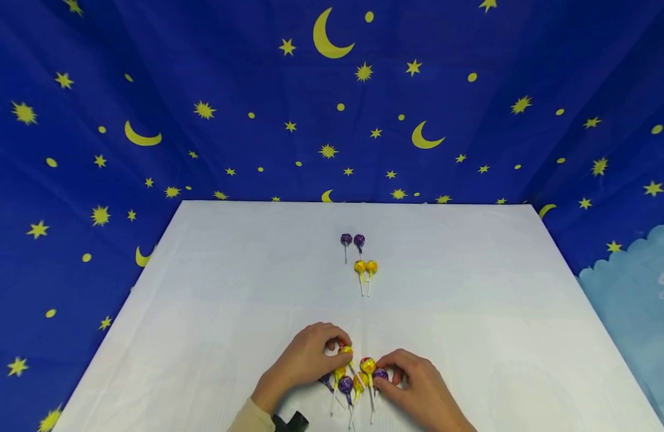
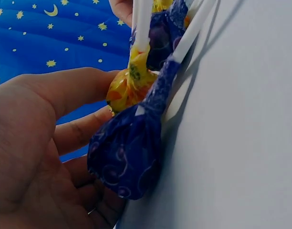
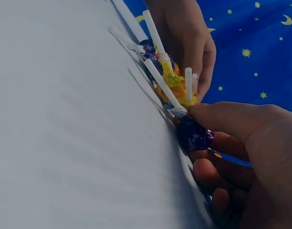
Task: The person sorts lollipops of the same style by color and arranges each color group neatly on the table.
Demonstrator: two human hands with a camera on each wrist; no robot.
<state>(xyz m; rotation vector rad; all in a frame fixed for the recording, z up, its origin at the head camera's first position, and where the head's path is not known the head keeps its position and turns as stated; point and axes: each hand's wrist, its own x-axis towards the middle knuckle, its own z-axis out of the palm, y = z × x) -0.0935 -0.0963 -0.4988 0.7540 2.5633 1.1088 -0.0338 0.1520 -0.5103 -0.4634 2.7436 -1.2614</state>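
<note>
Low in the head view, my left hand (image 1: 313, 354) pinches a yellow lollipop (image 1: 346, 350) between thumb and index finger. My right hand (image 1: 418, 384) has thumb and index fingertips at the head of another yellow lollipop (image 1: 367, 365), pinching it. A purple lollipop (image 1: 380, 374) sits between those right fingers, nearer the palm; the right wrist view shows it as a dark wrapped ball (image 3: 193, 135). Between the hands lie more lollipops, among them a purple one (image 1: 345, 384) and a yellow one (image 1: 359, 380). Close to the left palm is a purple lollipop (image 2: 127, 152).
Farther up the white table (image 1: 229, 270), two purple lollipops (image 1: 346, 239) lie side by side. Just below them are two yellow lollipops (image 1: 360, 267), sticks toward me. A blue cloth (image 1: 256, 144) with moons and stars hangs behind. A black object (image 1: 291, 422) shows by the left wrist.
</note>
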